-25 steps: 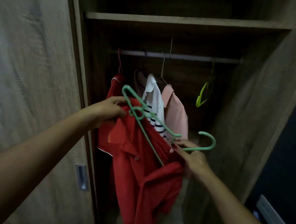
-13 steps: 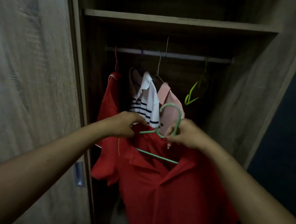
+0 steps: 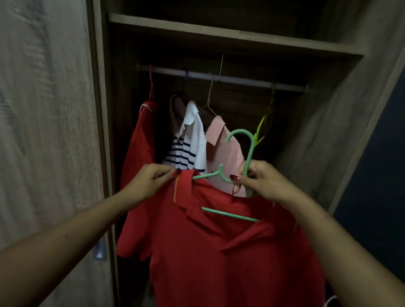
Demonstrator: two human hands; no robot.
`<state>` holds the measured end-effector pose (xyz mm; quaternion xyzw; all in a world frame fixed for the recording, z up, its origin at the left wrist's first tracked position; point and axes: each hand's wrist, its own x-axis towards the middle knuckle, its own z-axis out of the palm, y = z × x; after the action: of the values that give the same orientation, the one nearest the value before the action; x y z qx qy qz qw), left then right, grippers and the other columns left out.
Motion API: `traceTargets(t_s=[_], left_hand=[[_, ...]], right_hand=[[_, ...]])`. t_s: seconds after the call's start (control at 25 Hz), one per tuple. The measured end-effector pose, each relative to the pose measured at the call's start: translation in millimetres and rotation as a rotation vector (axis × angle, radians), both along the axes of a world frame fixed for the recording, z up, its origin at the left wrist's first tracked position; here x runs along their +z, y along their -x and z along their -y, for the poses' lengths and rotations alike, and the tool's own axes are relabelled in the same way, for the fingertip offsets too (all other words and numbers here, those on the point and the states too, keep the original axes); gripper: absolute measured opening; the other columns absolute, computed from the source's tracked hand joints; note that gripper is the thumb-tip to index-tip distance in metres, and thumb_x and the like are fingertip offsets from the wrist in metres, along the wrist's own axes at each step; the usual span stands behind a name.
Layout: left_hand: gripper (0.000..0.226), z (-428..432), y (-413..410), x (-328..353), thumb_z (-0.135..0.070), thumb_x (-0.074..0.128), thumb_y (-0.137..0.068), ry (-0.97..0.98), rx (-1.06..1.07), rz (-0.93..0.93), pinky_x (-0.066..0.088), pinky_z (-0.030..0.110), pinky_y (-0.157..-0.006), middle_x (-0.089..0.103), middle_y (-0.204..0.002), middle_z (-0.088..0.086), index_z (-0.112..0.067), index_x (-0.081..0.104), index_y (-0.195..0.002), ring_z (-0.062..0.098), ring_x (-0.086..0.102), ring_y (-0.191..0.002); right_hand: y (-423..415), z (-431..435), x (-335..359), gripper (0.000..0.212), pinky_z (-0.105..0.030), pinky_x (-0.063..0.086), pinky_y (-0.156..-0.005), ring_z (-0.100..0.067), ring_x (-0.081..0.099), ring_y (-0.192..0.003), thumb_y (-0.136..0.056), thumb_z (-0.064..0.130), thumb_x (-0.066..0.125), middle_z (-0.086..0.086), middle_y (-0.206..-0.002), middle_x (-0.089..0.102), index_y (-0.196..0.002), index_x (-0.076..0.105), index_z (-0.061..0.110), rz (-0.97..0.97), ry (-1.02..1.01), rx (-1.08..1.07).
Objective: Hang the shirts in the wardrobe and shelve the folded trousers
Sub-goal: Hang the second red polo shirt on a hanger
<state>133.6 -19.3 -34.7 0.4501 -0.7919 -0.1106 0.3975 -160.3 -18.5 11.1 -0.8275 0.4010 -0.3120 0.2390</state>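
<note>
A red polo shirt (image 3: 225,262) hangs spread out in front of me on a green plastic hanger (image 3: 249,156), whose bar shows inside the collar opening. My left hand (image 3: 149,183) pinches the shirt's left collar and shoulder. My right hand (image 3: 264,181) grips the hanger's neck just below the hook, which points up. Behind, on the wardrobe rail (image 3: 226,78), hang another red shirt (image 3: 141,144), a white shirt with dark stripes (image 3: 190,143) and a pink shirt (image 3: 223,145). No trousers are in view.
An empty yellow-green hanger (image 3: 263,124) hangs on the rail's right part. A wooden shelf (image 3: 229,36) runs above the rail. The wardrobe's sliding door (image 3: 36,117) stands at the left, its side wall (image 3: 338,115) at the right.
The hanger has turned upright and sits inside the red shirt's collar. Both hands have risen and the shirt now hangs spread open rather than bunched.
</note>
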Motion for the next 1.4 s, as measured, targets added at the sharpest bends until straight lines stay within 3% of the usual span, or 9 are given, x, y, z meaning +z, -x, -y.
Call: traceTargets(t_s=[0.12,0.28,0.36,0.44,0.68,0.96,1.12,1.28,1.4], left_hand=[[0.050,2.6,12.9,2.8,-0.050,0.049,-0.091,0.038,-0.055,-0.045,0.039,0.032,-0.058,0.050,-0.066,-0.009,-0.005,0.060,-0.073,0.000,0.044,-0.065],[0.044,0.9,16.5,19.1,-0.055,0.056,-0.084,0.050,-0.135,0.084,0.048,0.021,-0.075,0.071,-0.087,-0.010,-0.016,0.070,-0.095,-0.002,0.064,-0.081],[0.055,3.8,14.1,16.2,-0.065,0.050,-0.082,0.080,-0.144,0.270,0.043,0.024,-0.063,0.063,-0.071,-0.008,-0.012,0.066,-0.086,0.000,0.054,-0.066],[0.055,10.0,13.5,12.6,-0.063,0.049,-0.082,0.065,-0.124,0.259,0.042,0.034,-0.060,0.057,-0.064,0.003,-0.009,0.061,-0.079,0.004,0.047,-0.061],[0.042,36.7,7.5,22.5,-0.073,0.052,-0.074,0.011,-0.137,-0.010,0.036,0.024,-0.059,0.053,-0.062,-0.014,-0.032,0.062,-0.074,-0.007,0.044,-0.062],[0.093,100.4,48.0,54.1,-0.073,0.062,-0.069,-0.126,-0.319,-0.153,0.032,0.036,-0.070,0.049,-0.079,0.008,0.017,0.055,-0.089,0.018,0.042,-0.077],[0.064,114.4,91.2,65.1,-0.060,0.054,-0.077,0.120,-0.239,0.037,0.036,0.032,-0.064,0.052,-0.070,0.005,0.003,0.060,-0.078,0.005,0.046,-0.065],[0.068,134.2,110.4,63.8,-0.064,0.030,-0.088,0.393,-0.177,0.448,0.038,0.038,-0.105,0.057,-0.129,0.005,-0.014,0.056,-0.125,0.020,0.050,-0.123],[0.074,138.0,110.2,59.4,-0.068,0.013,-0.087,0.343,-0.087,0.751,0.036,0.041,-0.106,0.052,-0.134,-0.001,-0.023,0.046,-0.135,0.020,0.048,-0.123]], right_hand=[[-0.9,-1.5,-15.2,0.021,-0.040,0.051,-0.073,-0.009,0.063,-0.071,-0.085,0.008,0.066,-0.001,-0.069,0.072,-0.071,0.064,0.023,0.007,0.010,-0.016],[-1.9,-1.3,-12.8,0.016,-0.035,0.050,-0.068,-0.017,0.068,-0.068,-0.085,0.009,0.065,-0.001,-0.066,0.073,-0.075,0.063,0.021,0.179,0.050,-0.056],[-0.6,-1.2,-10.6,0.009,-0.045,0.052,-0.071,-0.035,0.068,-0.073,-0.086,0.009,0.064,-0.007,-0.070,0.074,-0.079,0.064,0.015,0.199,0.017,-0.046],[2.4,-4.1,-3.6,0.004,-0.040,0.052,-0.073,-0.029,0.068,-0.075,-0.089,0.007,0.061,-0.007,-0.075,0.074,-0.087,0.065,0.007,0.208,0.002,-0.020],[69.7,-17.7,28.8,0.025,-0.028,0.051,-0.081,-0.020,0.065,-0.091,-0.085,0.027,0.066,-0.006,-0.100,0.070,-0.106,0.066,0.012,-0.321,-0.111,-0.139],[116.6,-70.4,71.6,0.034,-0.024,0.057,-0.074,-0.019,0.070,-0.095,-0.080,0.017,0.069,-0.009,-0.108,0.073,-0.113,0.065,0.011,0.133,-0.476,-0.078],[128.4,-75.9,73.9,0.023,-0.029,0.058,-0.076,-0.023,0.068,-0.091,-0.087,0.012,0.060,-0.016,-0.106,0.072,-0.108,0.068,0.008,0.266,-0.366,-0.218],[139.8,-94.0,78.6,0.019,-0.028,0.057,-0.075,-0.022,0.068,-0.089,-0.089,0.009,0.059,-0.018,-0.106,0.071,-0.104,0.070,0.008,0.276,-0.295,-0.297],[156.8,-114.9,89.1,0.036,-0.025,0.057,-0.074,-0.020,0.068,-0.088,-0.075,0.030,0.073,-0.020,-0.107,0.071,-0.103,0.070,0.007,0.256,-0.249,-0.347]])
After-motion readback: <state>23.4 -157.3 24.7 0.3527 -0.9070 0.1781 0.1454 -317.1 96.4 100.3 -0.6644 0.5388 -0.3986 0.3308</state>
